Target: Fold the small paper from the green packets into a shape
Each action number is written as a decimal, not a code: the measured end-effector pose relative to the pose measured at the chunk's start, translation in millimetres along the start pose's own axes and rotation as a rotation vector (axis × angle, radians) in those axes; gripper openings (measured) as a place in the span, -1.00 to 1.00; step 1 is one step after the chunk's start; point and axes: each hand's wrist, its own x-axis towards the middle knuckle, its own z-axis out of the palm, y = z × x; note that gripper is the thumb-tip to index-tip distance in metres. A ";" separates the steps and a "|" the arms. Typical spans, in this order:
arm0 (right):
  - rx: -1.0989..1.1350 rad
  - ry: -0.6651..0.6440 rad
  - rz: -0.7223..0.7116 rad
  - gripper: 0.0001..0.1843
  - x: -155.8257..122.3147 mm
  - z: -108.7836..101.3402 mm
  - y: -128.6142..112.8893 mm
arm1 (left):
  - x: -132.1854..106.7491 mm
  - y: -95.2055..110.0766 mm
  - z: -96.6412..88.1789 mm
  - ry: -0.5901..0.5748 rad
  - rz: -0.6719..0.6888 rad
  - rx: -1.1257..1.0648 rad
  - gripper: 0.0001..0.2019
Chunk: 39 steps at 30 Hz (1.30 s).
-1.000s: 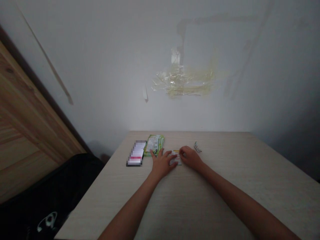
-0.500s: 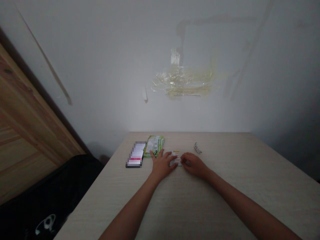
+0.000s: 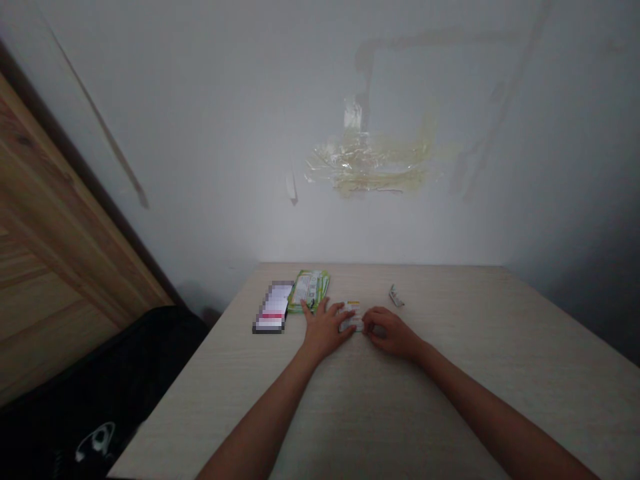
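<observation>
A small flat white piece with printing and a yellow strip (image 3: 353, 307) lies on the table between my hands; its exact kind is too small to make out. My left hand (image 3: 325, 331) rests with fingers spread, the thumb and fingertips on that piece's left part and on the near edge of a green packet (image 3: 310, 287). At the piece's right edge, my right hand (image 3: 387, 331) has its fingers curled together in a pinch. What the pinch holds, if anything, is hidden by the fingers.
A phone (image 3: 273, 310) with a blurred screen lies left of the green packet. Beyond my right hand is a small crumpled wrapper scrap (image 3: 396, 296). The pale table (image 3: 450, 287) meets a wall with peeling tape (image 3: 370, 163). A black bag (image 3: 125, 380) stands at the left.
The view has shifted very slightly. Both hands stay in almost the same place, with the right fingers still pinched at the white piece's edge.
</observation>
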 end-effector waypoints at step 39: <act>-0.336 0.193 0.388 -0.90 43.4 23.0 48.8 | 0.8 -6.2 6.8 -0.011 0.047 -0.027 -0.63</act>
